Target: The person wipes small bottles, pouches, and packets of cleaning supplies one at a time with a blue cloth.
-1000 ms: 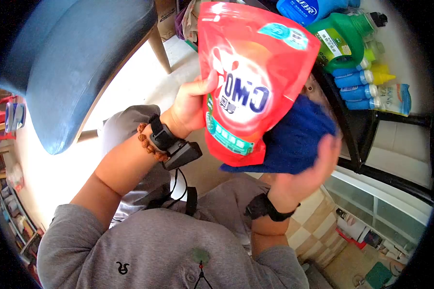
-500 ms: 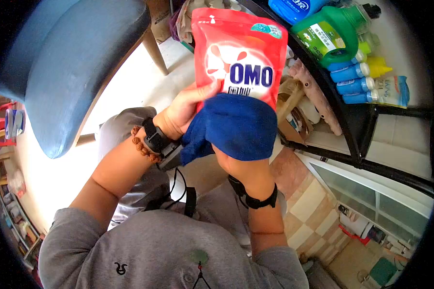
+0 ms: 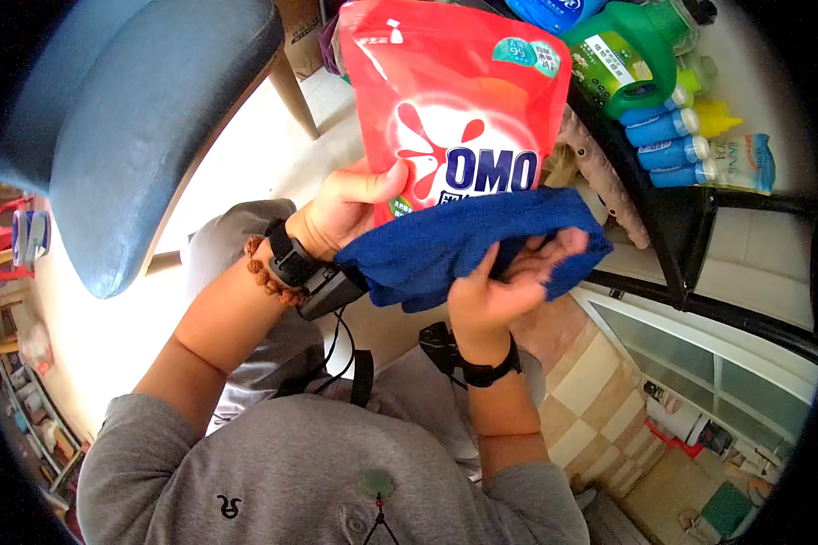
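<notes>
My left hand (image 3: 350, 204) grips the left edge of a red OMO laundry detergent pouch (image 3: 463, 100), its thumb pressed on the front. The pouch stands upright, facing me. A blue cloth (image 3: 436, 250) covers the pouch's lower part and reaches left to just below my left hand. In the fold at the cloth's right end lies my right hand (image 3: 509, 286), palm turned up. Its thumb stands apart from the curled, slightly blurred fingers, and the cloth drapes behind them.
To the right a black-framed rack (image 3: 668, 245) holds a green jug (image 3: 623, 68), several blue bottles (image 3: 668, 150) and a small packet (image 3: 745, 163). A blue upholstered chair (image 3: 154, 118) stands at the left. A white-framed glass panel (image 3: 673, 341) is at lower right.
The pouch has come closer and shows larger. My right hand has turned palm up, out from beneath the cloth, and the cloth has spread out to the right.
</notes>
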The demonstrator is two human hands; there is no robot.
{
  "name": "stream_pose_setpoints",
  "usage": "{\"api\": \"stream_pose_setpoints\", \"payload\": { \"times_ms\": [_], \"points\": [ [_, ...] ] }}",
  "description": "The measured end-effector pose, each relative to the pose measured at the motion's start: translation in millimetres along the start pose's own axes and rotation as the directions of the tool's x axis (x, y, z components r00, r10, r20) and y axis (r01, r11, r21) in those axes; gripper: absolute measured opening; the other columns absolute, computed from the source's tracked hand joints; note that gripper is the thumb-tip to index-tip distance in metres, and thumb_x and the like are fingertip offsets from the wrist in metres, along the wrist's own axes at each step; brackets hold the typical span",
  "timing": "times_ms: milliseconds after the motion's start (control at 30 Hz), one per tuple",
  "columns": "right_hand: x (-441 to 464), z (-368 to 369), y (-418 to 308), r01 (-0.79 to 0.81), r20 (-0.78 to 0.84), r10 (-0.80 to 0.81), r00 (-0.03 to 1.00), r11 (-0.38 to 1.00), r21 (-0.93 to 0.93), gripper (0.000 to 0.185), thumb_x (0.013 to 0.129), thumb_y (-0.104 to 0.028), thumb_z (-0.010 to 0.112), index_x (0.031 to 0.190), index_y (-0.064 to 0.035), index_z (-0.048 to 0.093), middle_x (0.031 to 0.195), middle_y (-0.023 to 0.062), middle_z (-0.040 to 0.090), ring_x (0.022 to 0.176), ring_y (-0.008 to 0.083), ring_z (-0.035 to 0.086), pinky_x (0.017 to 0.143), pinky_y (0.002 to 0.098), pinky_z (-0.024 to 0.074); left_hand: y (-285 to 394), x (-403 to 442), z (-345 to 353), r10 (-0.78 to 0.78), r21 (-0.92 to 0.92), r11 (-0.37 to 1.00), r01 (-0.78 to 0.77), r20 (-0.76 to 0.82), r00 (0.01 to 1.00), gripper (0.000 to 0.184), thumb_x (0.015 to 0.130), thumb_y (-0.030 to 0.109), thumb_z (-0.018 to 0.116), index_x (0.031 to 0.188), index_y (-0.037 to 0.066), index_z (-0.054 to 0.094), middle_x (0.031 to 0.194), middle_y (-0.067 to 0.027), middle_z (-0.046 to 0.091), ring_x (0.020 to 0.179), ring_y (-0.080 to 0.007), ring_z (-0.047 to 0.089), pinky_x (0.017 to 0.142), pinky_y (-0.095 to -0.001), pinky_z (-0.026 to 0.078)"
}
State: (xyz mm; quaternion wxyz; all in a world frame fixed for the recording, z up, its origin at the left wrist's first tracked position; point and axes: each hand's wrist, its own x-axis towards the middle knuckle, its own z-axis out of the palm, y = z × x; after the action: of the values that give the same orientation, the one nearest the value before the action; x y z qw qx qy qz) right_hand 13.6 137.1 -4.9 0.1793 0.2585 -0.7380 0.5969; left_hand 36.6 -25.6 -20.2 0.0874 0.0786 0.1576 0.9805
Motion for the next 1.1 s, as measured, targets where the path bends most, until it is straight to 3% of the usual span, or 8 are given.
{"api": "stream_pose_setpoints", "payload": {
  "times_ms": [67, 167, 300, 400, 800, 933, 1033, 1100],
  "points": [
    [1, 3, 9, -0.051, -0.071, 0.061, 0.996, 0.990, 0.135, 0.068, 0.087, -0.014, 0.060, 0.139, 0.0045, 0.021, 0.136, 0.0192, 0.034, 0.125, 0.0269, 0.036, 0.107, 0.0373, 0.0255, 0, -1, 0, 0.002, -0.008, 1.000, -0.002, -0.001, 1.000, 0.062, 0.090, 0.028, 0.057, 0.138, -0.002, 0.032, 0.134, -0.0194, 0.047, 0.122, -0.0302, 0.048, 0.105, -0.0435, 0.036],
    [14, -3, 9, -0.366, 0.177, 0.339, 0.924, 0.918, 0.153, 0.052, 0.090, -0.014, 0.058, 0.133, 0.0020, 0.034, 0.129, 0.0158, 0.044, 0.119, 0.0234, 0.042, 0.103, 0.0359, 0.0314, 3, -2, 13, -0.033, 0.021, 0.999, 0.035, -0.090, 0.995, 0.057, 0.090, 0.028, 0.059, 0.134, -0.001, 0.038, 0.128, -0.0164, 0.052, 0.116, -0.0252, 0.053, 0.099, -0.0379, 0.041],
    [10, -4, 28, -0.473, 0.240, 0.423, 0.873, 0.855, 0.214, 0.031, 0.093, -0.012, 0.053, 0.121, 0.0032, 0.048, 0.115, 0.0116, 0.057, 0.107, 0.0182, 0.052, 0.094, 0.0325, 0.0395, -2, 2, 21, 0.198, 0.690, 0.723, 0.019, -0.234, 0.952, 0.039, 0.089, 0.028, 0.064, 0.117, 0.002, 0.053, 0.103, -0.0009, 0.062, 0.093, -0.0059, 0.055, 0.080, -0.0223, 0.046],
    [10, 1, 29, -0.357, 0.099, 0.346, 0.933, 0.924, 0.138, 0.023, 0.094, -0.011, 0.052, 0.111, 0.0037, 0.054, 0.103, 0.0095, 0.062, 0.095, 0.0174, 0.057, 0.087, 0.0312, 0.0433, -12, 13, 19, 0.439, 0.679, 0.727, -0.099, -0.349, 0.828, 0.034, 0.094, 0.028, 0.057, 0.115, 0.001, 0.054, 0.102, -0.0004, 0.063, 0.091, -0.0058, 0.056, 0.079, -0.0222, 0.047],
    [12, -8, 37, -0.380, -0.080, 0.429, 0.900, 0.860, 0.341, 0.018, 0.098, -0.007, 0.042, 0.104, 0.0030, 0.056, 0.097, 0.0055, 0.062, 0.085, 0.0111, 0.057, 0.078, 0.0259, 0.0463, 6, 17, 29, 0.438, 0.470, 0.843, -0.263, -0.314, 0.842, 0.039, 0.102, 0.034, 0.033, 0.114, 0.001, 0.051, 0.103, -0.0122, 0.064, 0.091, -0.0168, 0.064, 0.079, -0.0290, 0.052],
    [11, -18, 46, 0.111, 0.130, -0.080, 0.988, 0.962, -0.251, 0.036, 0.091, -0.030, 0.054, 0.104, 0.0043, 0.055, 0.093, 0.0179, 0.062, 0.084, 0.0306, 0.062, 0.080, 0.0395, 0.0478, 3, 13, 19, 0.323, 0.686, 0.724, 0.074, -0.431, 0.843, 0.038, 0.095, 0.028, 0.054, 0.122, 0.002, 0.049, 0.111, -0.0089, 0.062, 0.094, -0.0135, 0.061, 0.083, -0.0270, 0.049],
    [-9, 1, 64, 0.091, 0.216, -0.024, 0.976, 0.948, -0.304, 0.064, 0.089, -0.033, 0.044, 0.134, 0.0109, 0.031, 0.125, 0.0336, 0.046, 0.111, 0.0491, 0.047, 0.097, 0.0514, 0.0354, -9, 15, 11, 0.458, 0.659, 0.741, -0.131, -0.353, 0.816, 0.028, 0.091, 0.016, 0.060, 0.115, 0.002, 0.056, 0.104, -0.0022, 0.063, 0.089, -0.0085, 0.058, 0.078, -0.0248, 0.047],
    [-2, 10, 58, -0.014, 0.167, 0.033, 0.985, 0.993, -0.115, 0.059, 0.088, -0.033, 0.046, 0.127, 0.0093, 0.038, 0.118, 0.0312, 0.051, 0.105, 0.0480, 0.051, 0.094, 0.0503, 0.0382, -15, 13, 8, 0.529, 0.803, 0.585, -0.112, -0.274, 0.803, 0.027, 0.091, 0.013, 0.059, 0.115, 0.001, 0.055, 0.102, -0.0007, 0.063, 0.089, -0.0074, 0.056, 0.078, -0.0245, 0.046]
  ]
}}
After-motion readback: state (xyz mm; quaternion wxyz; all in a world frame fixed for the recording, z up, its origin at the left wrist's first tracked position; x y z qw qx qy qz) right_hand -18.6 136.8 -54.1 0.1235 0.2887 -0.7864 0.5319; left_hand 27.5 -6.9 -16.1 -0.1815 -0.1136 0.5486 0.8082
